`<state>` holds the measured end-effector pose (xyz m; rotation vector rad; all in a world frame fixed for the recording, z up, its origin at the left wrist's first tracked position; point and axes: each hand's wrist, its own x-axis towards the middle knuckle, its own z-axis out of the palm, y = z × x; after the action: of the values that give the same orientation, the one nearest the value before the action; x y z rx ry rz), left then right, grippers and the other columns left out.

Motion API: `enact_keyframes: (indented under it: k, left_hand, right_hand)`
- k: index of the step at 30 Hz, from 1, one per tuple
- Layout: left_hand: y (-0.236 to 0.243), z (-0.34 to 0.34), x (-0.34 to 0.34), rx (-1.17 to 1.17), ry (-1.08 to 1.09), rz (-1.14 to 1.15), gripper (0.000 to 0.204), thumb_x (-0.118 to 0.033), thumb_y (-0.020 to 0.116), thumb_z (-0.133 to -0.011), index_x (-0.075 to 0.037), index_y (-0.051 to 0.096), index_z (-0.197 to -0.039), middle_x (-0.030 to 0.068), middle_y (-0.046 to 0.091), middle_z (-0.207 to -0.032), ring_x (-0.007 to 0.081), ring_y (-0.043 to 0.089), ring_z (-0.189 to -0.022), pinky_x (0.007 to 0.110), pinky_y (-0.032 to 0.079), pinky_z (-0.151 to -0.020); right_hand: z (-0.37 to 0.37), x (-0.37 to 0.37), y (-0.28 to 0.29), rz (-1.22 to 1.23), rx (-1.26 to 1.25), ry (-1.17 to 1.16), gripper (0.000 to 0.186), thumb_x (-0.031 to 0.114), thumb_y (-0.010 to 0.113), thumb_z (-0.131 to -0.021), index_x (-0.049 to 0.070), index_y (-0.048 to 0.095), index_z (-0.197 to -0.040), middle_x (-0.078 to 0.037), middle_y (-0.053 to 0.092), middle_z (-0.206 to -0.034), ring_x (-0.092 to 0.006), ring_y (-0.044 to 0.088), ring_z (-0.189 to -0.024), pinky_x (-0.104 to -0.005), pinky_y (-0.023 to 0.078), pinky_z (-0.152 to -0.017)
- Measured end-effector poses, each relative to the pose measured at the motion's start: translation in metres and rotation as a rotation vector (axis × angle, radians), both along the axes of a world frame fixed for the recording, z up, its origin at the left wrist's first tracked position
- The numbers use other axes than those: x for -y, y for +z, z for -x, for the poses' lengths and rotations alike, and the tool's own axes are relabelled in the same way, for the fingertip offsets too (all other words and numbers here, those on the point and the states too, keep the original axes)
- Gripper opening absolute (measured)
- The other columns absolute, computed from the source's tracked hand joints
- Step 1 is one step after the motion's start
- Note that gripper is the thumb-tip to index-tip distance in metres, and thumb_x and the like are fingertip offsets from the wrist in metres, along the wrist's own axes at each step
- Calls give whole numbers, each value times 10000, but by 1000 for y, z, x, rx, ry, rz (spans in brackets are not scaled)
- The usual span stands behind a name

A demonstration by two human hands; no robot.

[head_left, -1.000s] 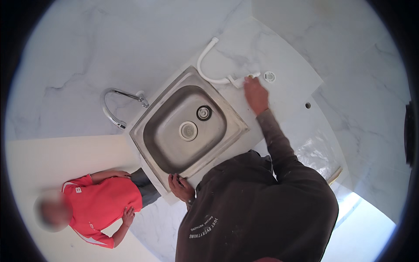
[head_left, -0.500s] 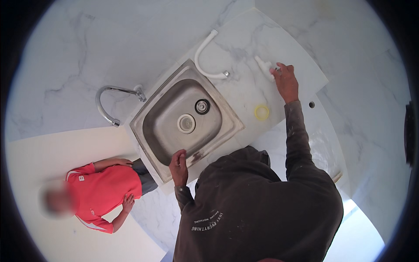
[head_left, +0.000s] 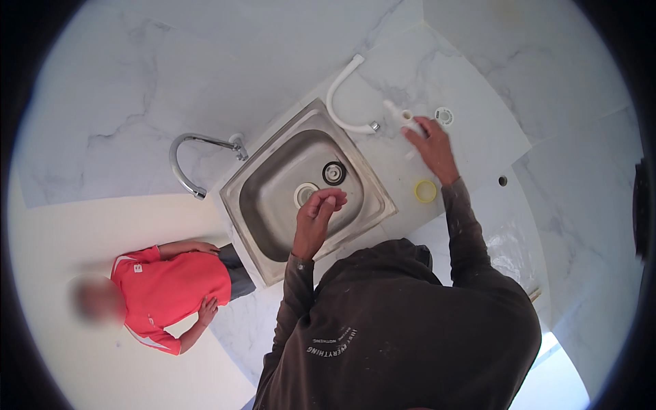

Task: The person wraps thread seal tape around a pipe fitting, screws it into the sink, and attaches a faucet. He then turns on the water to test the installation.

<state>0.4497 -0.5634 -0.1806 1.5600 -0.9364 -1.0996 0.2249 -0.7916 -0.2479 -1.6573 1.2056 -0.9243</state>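
Observation:
My left hand [head_left: 319,217] hovers over the near part of the steel sink [head_left: 273,236], fingers curled and thumb against them; whatever they may hold is hidden. Over the counter right of the sink, my right hand [head_left: 433,149] has its fingers apart. Just beyond its fingertips lies a white plastic tap body [head_left: 404,114], partly blurred. A white round disc [head_left: 444,116] rests to the right of the tap body. The white curved spout [head_left: 333,102] lies along the sink's far right rim. Nearer me on the counter is a yellow ring [head_left: 425,190].
In the basin sit a black-rimmed drain strainer [head_left: 334,173] and a pale round drain fitting [head_left: 303,193], partly behind my left hand. A chrome faucet [head_left: 184,160] stands out from the wall at left. A person in a red shirt [head_left: 174,290] stands left. The counter has a hole [head_left: 503,180].
My left hand has risen from the sink's near edge to over the basin. The tap body has shifted left, my right fingers have spread, and the white disc has come into sight.

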Motion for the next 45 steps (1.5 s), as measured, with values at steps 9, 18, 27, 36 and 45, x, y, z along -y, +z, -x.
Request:
enact_keyframes:
  k: [9,18,27,36,45]
  left_hand:
    - [-29,-4,26,-683,252,-28,559,-554,396,-1097,-65,542,-1325,120,658,-1168,277,656,-1133,438,564,-894]
    - [-56,-40,-84,-950,535,30,509,-552,482,-1072,-61,567,-1178,90,597,-904,183,573,-734,289,484,-602]
    - [-37,-29,-92,-737,625,65,408,-450,542,-1078,-52,568,-1163,87,610,-911,188,593,-784,299,507,-665]
    - [-27,-28,-90,-632,596,44,410,-441,553,-1075,-40,565,-1163,91,618,-913,193,607,-807,311,514,-686]
    - [-36,-31,-81,-638,531,29,408,-416,549,-1074,-19,564,-1169,100,633,-916,183,626,-781,315,532,-678]
  right_hand:
    - [-70,-107,28,-49,60,727,369,328,675,-998,45,684,-1235,-141,646,-1121,-279,646,-1006,-374,507,-901]
    - [47,26,-9,349,-585,-95,106,185,640,-967,125,700,-1031,-111,659,-982,-324,682,-889,-455,550,-741]
    - [46,43,-4,481,-750,58,346,284,750,-896,193,674,-1222,-78,581,-1192,-312,631,-1071,-428,548,-863]
    - [58,36,-20,434,-576,153,384,248,755,-911,128,644,-1258,-110,611,-1056,-316,640,-1004,-430,536,-837]
    - [83,-85,21,-55,-231,233,288,280,677,-997,38,667,-1153,-103,599,-994,-240,625,-879,-372,514,-783]
